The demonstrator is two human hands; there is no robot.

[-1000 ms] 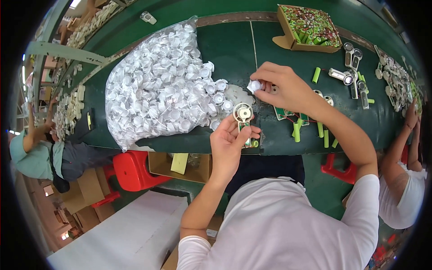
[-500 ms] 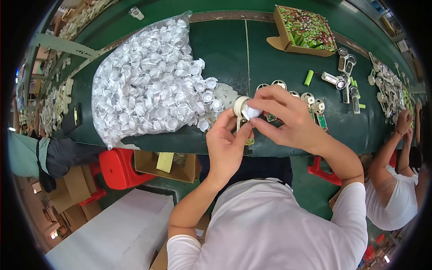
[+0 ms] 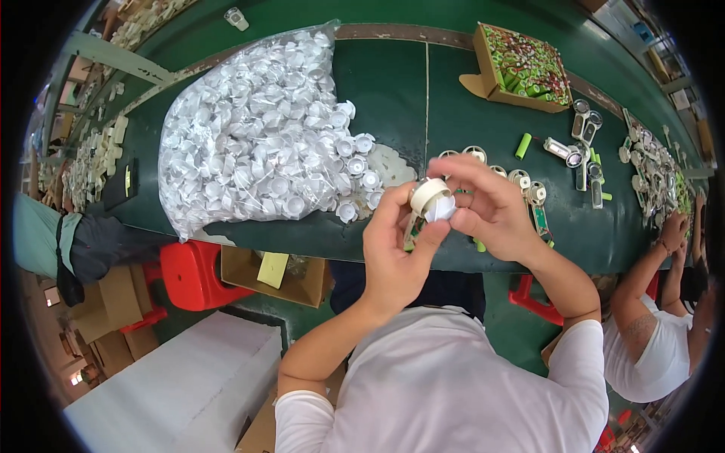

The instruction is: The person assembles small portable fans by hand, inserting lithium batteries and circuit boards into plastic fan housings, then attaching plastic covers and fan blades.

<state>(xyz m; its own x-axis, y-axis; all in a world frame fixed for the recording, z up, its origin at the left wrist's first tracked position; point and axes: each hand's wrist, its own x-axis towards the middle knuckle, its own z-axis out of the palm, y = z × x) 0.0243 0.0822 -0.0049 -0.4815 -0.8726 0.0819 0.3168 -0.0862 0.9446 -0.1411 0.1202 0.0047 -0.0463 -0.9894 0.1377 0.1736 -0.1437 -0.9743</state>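
Cream ring-headed housing [image 3: 429, 195] is gripped in the left hand [image 3: 398, 249], raised over the near edge of the green desk [image 3: 381, 72]. Its round head lies at the fingertip end of that hand; its long axis seems to run from there down and leftward into the palm (mostly hidden by the fingers, so the exact tilt is hard to tell). The right hand [image 3: 491, 208] is to the right of the head, its fingers loosely spread and curled, not clenched, with the thumb tip just beside a white vaned cup [image 3: 440, 209]; whether they touch, I cannot tell. That cup sits at the open, near side of the ring, and the left hand, the nearer one, has its thumb close below it, crowding that side.

Around them, a bulging clear bag [image 3: 249, 143] of white cups fills the desk to the left. Toward the far right stands a cardboard box [image 3: 522, 100] packed with green cells. Just beyond the right hand lie several similar ring-headed units [image 3: 538, 192], partly covered by it. Smaller still, a single green cell [image 3: 523, 146] rests farther back, and loose white cups [image 3: 370, 180] spill from the bag.
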